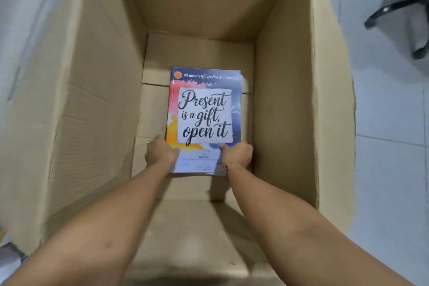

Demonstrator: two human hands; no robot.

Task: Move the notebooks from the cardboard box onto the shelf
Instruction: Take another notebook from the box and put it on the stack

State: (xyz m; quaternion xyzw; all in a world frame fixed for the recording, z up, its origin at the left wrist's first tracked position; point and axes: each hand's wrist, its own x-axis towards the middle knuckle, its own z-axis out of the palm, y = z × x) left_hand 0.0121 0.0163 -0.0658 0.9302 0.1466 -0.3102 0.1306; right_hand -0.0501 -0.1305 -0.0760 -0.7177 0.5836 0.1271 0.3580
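Deep inside the cardboard box (285,104) a small stack of notebooks (205,114) is seen lying flat on the box floor, slightly right of centre and nearer the right wall than the left; the top cover is face up, its white panel reading "Present is a gift, open it" over splashes of red, yellow and dark blue; the edges of at least one more notebook are glimpsed at the far right corner beneath it. Both arms are reached down into the box; the left hand (160,152) is clamped on the near left corner of the stack, fingers curled under the edge; the right hand (236,153) is closed on the near right corner, thumb pressed on top of the cover, the remaining fingers tucked under and hidden; a thin bracelet (229,166) is worn at the right wrist. The box flaps are stood open on all sides; a pale tiled floor (390,123) is seen beyond the right wall, where the black legs of an office chair base (399,4) are caught at the upper right.
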